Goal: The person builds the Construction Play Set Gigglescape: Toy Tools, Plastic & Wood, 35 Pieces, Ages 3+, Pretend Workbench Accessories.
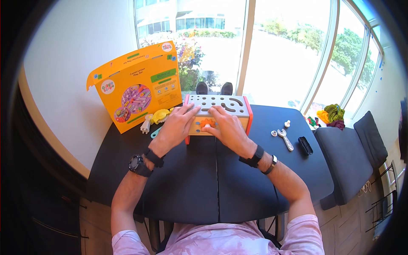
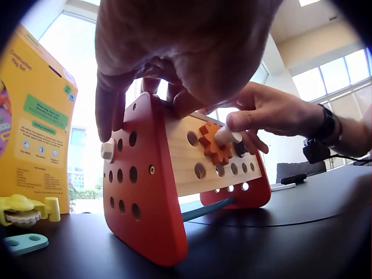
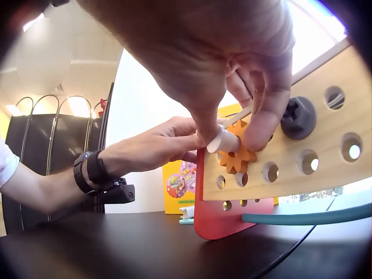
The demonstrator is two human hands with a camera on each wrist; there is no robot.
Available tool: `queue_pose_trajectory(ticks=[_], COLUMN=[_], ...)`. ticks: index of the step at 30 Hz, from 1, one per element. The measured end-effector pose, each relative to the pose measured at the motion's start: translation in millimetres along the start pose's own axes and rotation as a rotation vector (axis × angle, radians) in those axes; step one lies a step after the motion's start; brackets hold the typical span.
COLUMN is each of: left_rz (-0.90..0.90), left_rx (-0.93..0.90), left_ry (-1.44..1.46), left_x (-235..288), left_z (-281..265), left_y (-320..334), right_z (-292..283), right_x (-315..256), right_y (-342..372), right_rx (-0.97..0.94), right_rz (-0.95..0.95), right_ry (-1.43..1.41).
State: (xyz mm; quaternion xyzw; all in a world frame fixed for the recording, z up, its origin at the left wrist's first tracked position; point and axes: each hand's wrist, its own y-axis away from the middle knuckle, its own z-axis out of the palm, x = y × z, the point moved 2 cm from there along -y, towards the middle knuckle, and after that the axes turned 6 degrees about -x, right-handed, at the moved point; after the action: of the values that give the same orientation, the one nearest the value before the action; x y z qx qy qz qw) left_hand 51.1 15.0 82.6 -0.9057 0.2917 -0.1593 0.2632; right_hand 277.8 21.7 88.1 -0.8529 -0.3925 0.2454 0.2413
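Note:
A toy workbench (image 1: 231, 106) with a grey perforated top, wooden front panel (image 2: 197, 165) and red end panels (image 2: 142, 192) stands on the black table. My left hand (image 1: 176, 125) grips its upper left corner, one finger reaching down the red end panel to a white bolt head (image 2: 107, 149). On the front, an orange gear (image 3: 237, 152) surrounds a white peg (image 3: 224, 141) that sticks outward. My right hand (image 1: 229, 129) pinches the peg, thumb against it and a finger in front of the gear. Beside the gear sits a dark grey slotted screw (image 3: 299, 118).
A yellow play set box (image 1: 144, 91) stands at the back left, yellow toy pieces (image 1: 160, 115) before it. To the right lie a white toy wrench (image 1: 285, 140), small white pieces (image 1: 287, 123) and a black case (image 1: 305, 145). A teal rod (image 2: 209, 209) runs under the workbench.

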Motion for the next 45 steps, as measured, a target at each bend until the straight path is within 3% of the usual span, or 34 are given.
queue_pose_trajectory(ticks=[12,15,18,22,24,33,39,45], left_rz=[-0.023,-0.026,-0.031,-0.028,-0.028,-0.017,-0.014,-0.002], left_rx=[-0.014,-0.015,-0.018,-0.022,-0.023,-0.032,-0.034,-0.05], left_ry=[0.02,0.022,0.025,0.036,0.039,0.052,0.055,0.08], left_x=[9,9,10,10,10,8,8,5], left_z=[-6,-6,-7,-8,-8,-9,-10,-12], left_y=[4,6,6,6,6,7,7,8], right_z=[-8,-12,-27,-51,-63,-138,-132,-116], right_x=[-9,-12,-10,-5,8,124,222,216], right_y=[22,42,57,70,74,96,141,150], right_rx=[-0.057,-0.062,-0.191,-0.124,-0.023,0.071,-0.174,-0.312], right_rz=[-0.033,0.008,0.024,0.077,0.081,0.528,0.652,0.696], right_ry=[0.096,0.244,0.27,0.227,0.207,0.292,0.377,0.427])
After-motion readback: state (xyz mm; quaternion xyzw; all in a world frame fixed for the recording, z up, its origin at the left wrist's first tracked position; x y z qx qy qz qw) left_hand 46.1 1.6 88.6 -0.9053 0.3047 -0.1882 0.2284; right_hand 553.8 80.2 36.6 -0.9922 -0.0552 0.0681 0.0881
